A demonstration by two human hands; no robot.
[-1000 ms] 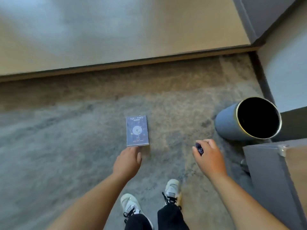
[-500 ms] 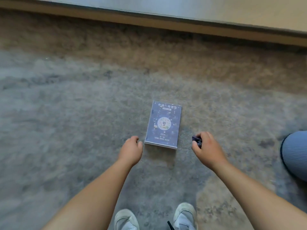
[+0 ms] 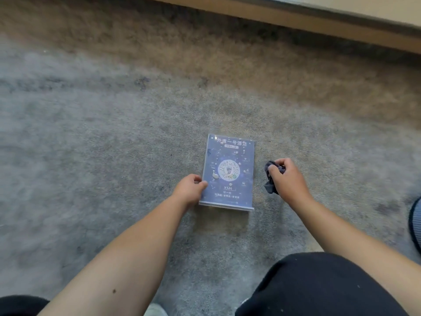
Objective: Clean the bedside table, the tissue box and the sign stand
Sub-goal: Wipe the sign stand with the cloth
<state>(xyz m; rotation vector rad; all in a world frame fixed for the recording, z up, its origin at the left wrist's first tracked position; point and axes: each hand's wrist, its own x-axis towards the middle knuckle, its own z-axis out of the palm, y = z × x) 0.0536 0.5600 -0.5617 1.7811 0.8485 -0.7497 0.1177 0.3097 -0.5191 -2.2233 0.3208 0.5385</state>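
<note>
Two hands flank the sign [image 3: 228, 172] lying flat on carpet [image 3: 102, 137]. Left hand [image 3: 190, 190] fingers curl against its left edge; right hand [image 3: 288, 179] grips a cloth [image 3: 271, 179] just beside it.

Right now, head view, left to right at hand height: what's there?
left hand → sign stand lying on the carpet → cloth → right hand → grey bin's edge
</note>
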